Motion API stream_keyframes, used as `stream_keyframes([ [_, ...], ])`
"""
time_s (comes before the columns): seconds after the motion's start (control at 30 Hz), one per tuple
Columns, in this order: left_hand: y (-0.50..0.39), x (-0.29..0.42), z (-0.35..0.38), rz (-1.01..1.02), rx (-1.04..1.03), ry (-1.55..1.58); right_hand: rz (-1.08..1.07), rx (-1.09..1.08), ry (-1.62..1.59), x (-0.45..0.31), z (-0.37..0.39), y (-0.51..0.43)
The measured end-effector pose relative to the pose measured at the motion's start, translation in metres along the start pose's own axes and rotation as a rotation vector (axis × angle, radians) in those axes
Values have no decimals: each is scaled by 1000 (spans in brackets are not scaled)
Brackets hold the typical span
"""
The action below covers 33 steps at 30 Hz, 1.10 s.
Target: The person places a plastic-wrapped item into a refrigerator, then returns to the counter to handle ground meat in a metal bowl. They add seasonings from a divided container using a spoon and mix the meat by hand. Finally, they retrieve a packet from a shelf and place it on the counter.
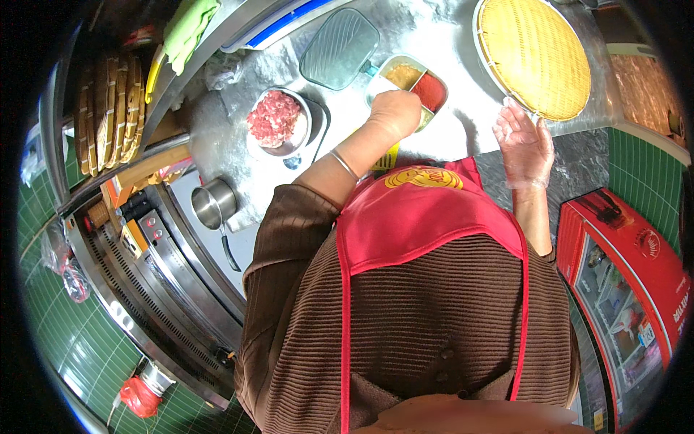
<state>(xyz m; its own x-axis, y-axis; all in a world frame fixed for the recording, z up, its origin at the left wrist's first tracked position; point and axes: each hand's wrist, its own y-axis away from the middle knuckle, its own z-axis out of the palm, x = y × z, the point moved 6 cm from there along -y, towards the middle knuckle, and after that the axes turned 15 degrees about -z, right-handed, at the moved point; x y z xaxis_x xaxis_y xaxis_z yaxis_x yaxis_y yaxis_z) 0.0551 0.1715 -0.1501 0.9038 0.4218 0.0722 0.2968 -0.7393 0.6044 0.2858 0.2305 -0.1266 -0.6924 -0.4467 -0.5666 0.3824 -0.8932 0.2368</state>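
Note:
My left hand, bare, with a bangle on the forearm, curls over the near side of a divided seasoning box. Its fingertips are hidden, so I cannot tell whether they pinch anything. Red powder and tan powder fill two compartments of the box. The box's translucent lid stands tipped back behind it. Wearing a clear plastic glove, my right hand is palm up, fingers apart, at the near rim of a round woven bamboo tray. Whether it touches the rim is unclear. Raw minced meat fills a bowl to the left.
A steel saucepan stands near the counter's left corner. Several bamboo steamer lids and a green cloth are at the left. A steel cooking appliance flanks me there. On my right stands a red glass-topped freezer.

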Motion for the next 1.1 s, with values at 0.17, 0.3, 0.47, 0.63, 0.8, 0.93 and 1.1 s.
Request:
stream_keyframes([
  [0.17, -2, -6, -2, -26, -40, 8, -6, 7, 7, -2, -2, 1],
  [0.3, -1, -9, -5, -27, -41, 27, 0, -9, 11, -3, -1, 0],
  [0.47, -1, -15, -7, -35, -28, 68, 19, -21, 24, -3, 1, 0],
  [0.63, -3, -23, -4, -57, -31, 112, 6, 14, -9, -1, 3, 1],
  [0.8, -5, -34, 3, -24, -38, 169, 33, -25, 8, -1, 5, -1],
  [0.93, -8, -45, 11, -12, -43, 262, 19, -19, 9, 0, 7, -1],
  [1.1, -6, -56, 12, -9, -7, 441, 8, -20, 12, 1, 11, -1],
])
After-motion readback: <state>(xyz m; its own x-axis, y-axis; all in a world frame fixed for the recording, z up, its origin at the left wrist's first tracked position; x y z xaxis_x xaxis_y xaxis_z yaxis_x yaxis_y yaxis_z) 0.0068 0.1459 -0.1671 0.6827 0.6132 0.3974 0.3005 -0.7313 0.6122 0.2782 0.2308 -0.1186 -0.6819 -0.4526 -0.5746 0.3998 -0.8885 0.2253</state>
